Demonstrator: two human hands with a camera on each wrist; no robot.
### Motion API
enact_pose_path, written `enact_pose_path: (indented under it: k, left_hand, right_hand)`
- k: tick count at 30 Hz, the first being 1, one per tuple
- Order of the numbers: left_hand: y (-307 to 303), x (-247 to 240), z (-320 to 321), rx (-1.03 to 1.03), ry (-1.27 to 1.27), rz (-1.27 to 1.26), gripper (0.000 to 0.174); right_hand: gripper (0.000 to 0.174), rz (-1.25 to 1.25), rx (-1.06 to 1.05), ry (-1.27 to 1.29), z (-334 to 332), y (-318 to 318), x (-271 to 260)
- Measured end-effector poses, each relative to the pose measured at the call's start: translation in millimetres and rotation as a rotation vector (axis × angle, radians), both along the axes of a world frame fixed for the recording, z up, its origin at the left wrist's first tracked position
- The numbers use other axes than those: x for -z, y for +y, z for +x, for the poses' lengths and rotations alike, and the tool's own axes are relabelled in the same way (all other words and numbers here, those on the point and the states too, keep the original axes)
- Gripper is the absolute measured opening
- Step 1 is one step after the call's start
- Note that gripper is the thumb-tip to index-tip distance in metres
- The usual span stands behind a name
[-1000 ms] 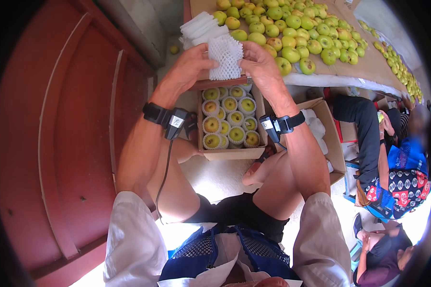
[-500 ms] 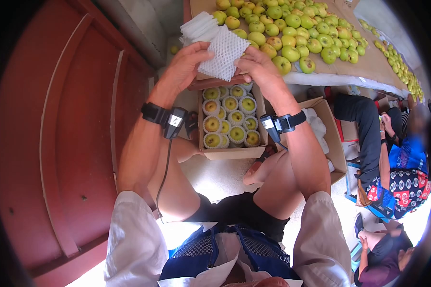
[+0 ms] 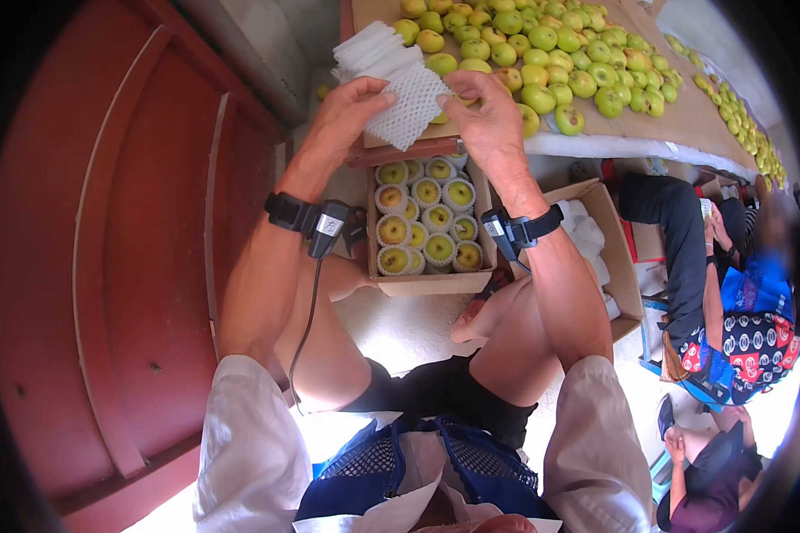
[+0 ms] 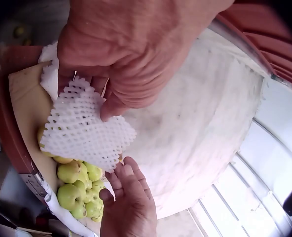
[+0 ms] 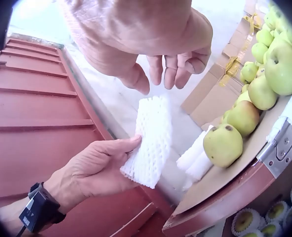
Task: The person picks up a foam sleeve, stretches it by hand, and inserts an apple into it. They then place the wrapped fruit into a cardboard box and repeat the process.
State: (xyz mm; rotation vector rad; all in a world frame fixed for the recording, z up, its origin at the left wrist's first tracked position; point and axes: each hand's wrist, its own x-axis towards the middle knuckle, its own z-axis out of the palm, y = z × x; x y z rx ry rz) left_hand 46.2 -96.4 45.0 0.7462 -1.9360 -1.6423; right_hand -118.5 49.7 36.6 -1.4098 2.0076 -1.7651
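A white foam net sleeve (image 3: 407,105), flat and tilted, is pinched along its left side by the left hand (image 3: 347,111); the left wrist view shows that thumb on the net (image 4: 86,126). The right hand (image 3: 491,120) is at the net's upper right corner, fingers bent but apart. In the right wrist view a small gap separates the right fingertips (image 5: 155,84) from the sleeve's top edge (image 5: 153,138). Behind the net lies a stack of foam sleeves (image 3: 373,49) on the table's left corner.
Loose green-yellow apples (image 3: 560,62) cover the cardboard-topped table (image 3: 667,138). Below the hands stands a carton (image 3: 431,286) of net-wrapped apples (image 3: 438,249). A box with white foam (image 3: 587,235) is at the right, near other people; a red door (image 3: 142,249) is at the left.
The net was upright between both hands, then turned into a tilt and shifted slightly down and left. The right fingers have moved off its lower right edge, up to its upper right corner.
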Motion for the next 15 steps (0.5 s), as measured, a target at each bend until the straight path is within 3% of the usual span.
enact_pose_path:
  k: [6, 12, 15]
  left_hand:
    - [7, -7, -1, -0.008, -0.054, -0.071, 0.03]
    - [18, -8, -8, 0.024, -0.095, -0.186, 0.024]
    - [18, -2, -12, 0.06, -0.047, -0.166, 0.023]
  right_hand:
    - [0.03, 0.088, -0.025, 0.034, 0, 0, 2]
    - [0.033, 0.177, 0.061, 0.361, 2, 6, -1]
    - [0.031, 0.223, 0.009, 0.302, -2, 4, 0]
